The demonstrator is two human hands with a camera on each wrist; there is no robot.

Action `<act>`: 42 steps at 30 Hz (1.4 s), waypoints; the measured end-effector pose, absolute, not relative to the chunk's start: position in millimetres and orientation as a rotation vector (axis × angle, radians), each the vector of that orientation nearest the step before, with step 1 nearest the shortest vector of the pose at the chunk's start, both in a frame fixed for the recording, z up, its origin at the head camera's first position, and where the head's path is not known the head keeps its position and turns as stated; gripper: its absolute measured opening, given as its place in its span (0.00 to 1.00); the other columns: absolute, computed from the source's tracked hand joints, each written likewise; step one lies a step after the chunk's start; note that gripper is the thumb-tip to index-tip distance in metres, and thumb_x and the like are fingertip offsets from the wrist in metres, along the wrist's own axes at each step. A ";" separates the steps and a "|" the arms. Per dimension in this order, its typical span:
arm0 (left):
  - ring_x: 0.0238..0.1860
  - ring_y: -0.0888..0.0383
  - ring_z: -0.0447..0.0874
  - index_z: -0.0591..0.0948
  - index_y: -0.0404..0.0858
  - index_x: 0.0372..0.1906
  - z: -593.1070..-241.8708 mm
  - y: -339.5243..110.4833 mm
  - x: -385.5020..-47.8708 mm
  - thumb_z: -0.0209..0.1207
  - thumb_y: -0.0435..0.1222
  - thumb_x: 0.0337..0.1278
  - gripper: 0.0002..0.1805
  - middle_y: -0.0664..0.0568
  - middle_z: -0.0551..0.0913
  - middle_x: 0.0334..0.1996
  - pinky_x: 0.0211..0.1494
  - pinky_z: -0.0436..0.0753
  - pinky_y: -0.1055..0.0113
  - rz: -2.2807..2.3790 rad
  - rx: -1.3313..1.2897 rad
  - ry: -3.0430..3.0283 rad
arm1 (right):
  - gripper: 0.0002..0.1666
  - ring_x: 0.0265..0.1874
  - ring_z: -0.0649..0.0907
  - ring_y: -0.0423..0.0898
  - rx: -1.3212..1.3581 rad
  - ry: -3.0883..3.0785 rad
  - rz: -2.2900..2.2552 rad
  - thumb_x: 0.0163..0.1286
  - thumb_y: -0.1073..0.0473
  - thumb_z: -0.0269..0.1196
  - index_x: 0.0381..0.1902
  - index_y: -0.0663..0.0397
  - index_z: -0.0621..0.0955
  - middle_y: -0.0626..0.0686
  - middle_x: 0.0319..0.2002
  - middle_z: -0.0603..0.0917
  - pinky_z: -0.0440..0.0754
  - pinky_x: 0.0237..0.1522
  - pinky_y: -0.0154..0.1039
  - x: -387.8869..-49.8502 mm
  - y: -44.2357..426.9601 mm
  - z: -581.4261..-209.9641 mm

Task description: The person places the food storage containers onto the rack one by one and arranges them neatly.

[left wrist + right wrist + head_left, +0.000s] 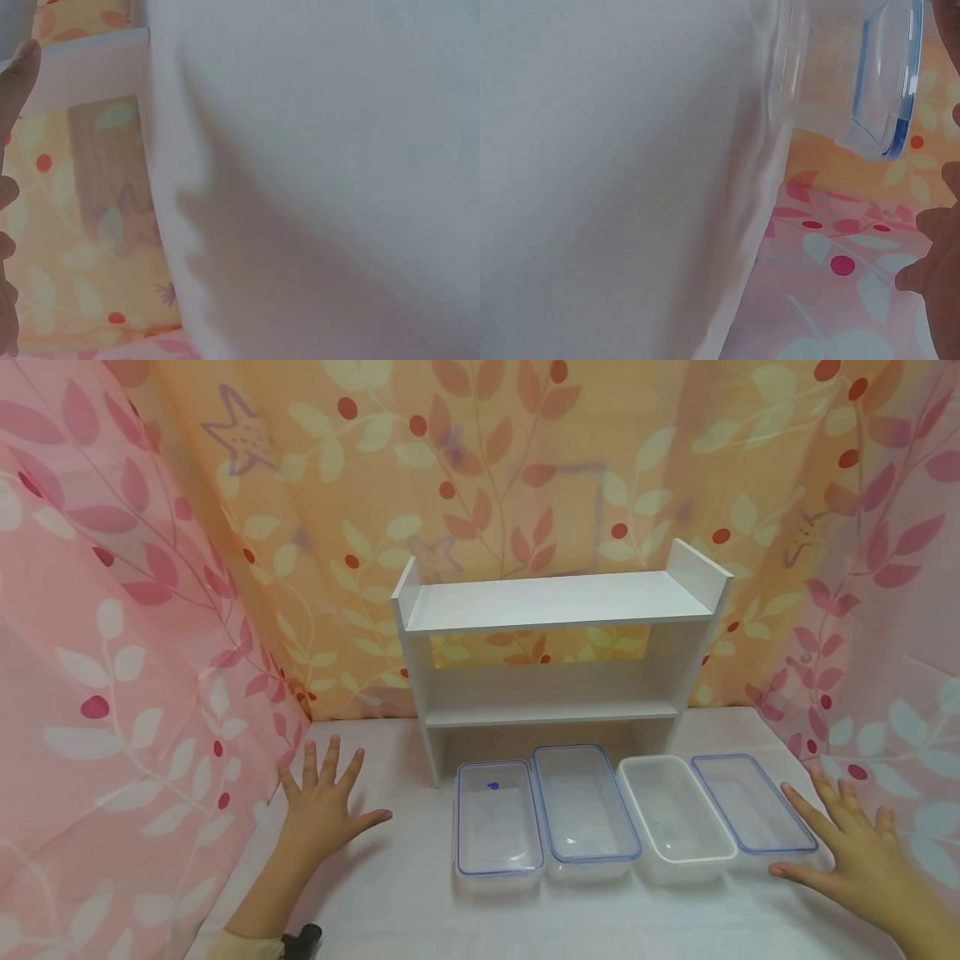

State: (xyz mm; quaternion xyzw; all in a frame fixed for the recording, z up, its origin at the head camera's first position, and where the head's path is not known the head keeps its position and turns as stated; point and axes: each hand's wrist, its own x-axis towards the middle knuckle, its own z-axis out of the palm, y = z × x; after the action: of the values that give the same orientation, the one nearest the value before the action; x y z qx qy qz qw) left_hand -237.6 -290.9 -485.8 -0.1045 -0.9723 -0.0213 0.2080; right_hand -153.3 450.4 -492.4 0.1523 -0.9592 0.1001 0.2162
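In the head view my left hand (318,814) is held with fingers spread over the left part of the table, holding nothing; its fingertips show at the left edge of the left wrist view. My right hand (862,852), fingers also spread and empty, is beside the rightmost clear container with a blue-rimmed lid (753,802). That container (885,82) also shows in the right wrist view. To its left stand a container with a white rim (678,810), a larger blue-rimmed one (587,803) and another blue-rimmed one (499,818), side by side.
Behind the containers stands a white two-tier shelf (555,602) on the white-covered table (405,910). A patterned orange curtain (510,460) hangs at the back, with pink curtains (112,635) at both sides. A dark object (302,941) is at my left wrist.
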 end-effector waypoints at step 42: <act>0.78 0.41 0.58 0.61 0.40 0.80 -492.6 -223.2 -266.5 0.75 0.53 0.52 0.54 0.42 0.62 0.78 0.79 0.59 0.41 -1.266 -0.190 -2.489 | 0.61 0.73 0.44 0.17 0.265 -2.553 0.959 0.57 0.63 0.78 0.82 0.43 0.58 0.26 0.79 0.48 0.28 0.78 0.54 -157.7 445.2 -509.8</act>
State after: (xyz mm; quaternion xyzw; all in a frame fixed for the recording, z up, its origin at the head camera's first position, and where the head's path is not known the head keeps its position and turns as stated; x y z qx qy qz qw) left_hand -266.5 -223.2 -492.6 -0.0668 -0.8762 -0.4458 0.1707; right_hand -157.7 445.2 -509.8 0.0949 -0.9130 0.3428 0.1996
